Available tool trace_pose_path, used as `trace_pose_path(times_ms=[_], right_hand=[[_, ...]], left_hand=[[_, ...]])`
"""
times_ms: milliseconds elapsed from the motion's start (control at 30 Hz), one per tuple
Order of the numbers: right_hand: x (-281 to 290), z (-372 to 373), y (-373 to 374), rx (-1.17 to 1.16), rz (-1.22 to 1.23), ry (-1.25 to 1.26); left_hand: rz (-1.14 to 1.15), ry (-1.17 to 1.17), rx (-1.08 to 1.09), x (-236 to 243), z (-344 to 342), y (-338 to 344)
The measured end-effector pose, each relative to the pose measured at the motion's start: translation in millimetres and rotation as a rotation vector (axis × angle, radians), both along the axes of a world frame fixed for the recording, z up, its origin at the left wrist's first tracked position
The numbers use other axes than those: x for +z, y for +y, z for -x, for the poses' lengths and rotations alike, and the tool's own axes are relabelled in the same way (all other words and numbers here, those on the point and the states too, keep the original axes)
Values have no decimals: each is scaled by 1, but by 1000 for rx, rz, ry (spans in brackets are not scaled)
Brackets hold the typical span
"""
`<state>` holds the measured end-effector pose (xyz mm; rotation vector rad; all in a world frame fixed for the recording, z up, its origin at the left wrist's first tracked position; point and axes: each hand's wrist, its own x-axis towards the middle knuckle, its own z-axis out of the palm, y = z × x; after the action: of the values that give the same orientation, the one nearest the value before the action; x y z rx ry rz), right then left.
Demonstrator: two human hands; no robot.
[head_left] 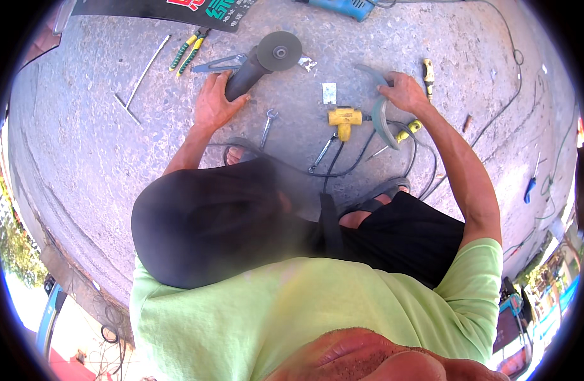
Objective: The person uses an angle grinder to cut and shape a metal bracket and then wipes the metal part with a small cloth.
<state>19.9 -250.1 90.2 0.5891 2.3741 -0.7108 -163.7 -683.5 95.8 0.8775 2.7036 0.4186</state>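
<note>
My left hand (217, 101) is wrapped round the dark body of an angle grinder (246, 77), which lies on the concrete with its grey disc (280, 49) facing up. Across from it, my right hand (403, 93) grips a curved grey-green metal strip (382, 124) that looks like a disc guard. Beside the strip sits a yellow T-shaped power socket (345, 117) with a cable plugged in. A blue angled metal piece (211, 66) lies partly behind the grinder. A small white card (329, 93) rests between my hands.
Near my feet are two wrenches (266, 129) and a yellow-handled screwdriver (409, 131). Green-and-yellow pliers (189, 54) and a T-handle wrench (139, 82) lie at the left. A yellow-handled tool (428, 79), a blue power tool (346, 7) and black cables (514, 95) surround the area.
</note>
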Motion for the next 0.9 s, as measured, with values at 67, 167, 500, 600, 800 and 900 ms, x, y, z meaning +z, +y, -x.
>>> trace_pose_path(times_ms=[67,167,500,600,800,900], right_hand=[[-1,0,0,-2,11,0],[1,3,0,22,-2,-13],[14,-26,33,1,307,-27],[43,-44,45,124,307,-91],[64,-68,66,157,500,18],[65,-68,68,162,544,43]], left_hand=[[10,-10,7,2,-1,1],[-37,-20,31,2,0,-4],[-196,-783,20,115,-10,12],[176,-1306,-183,154,-20,61],[333,-905,-507,120,-86,157],[284,-576,-266,43,-108,184]])
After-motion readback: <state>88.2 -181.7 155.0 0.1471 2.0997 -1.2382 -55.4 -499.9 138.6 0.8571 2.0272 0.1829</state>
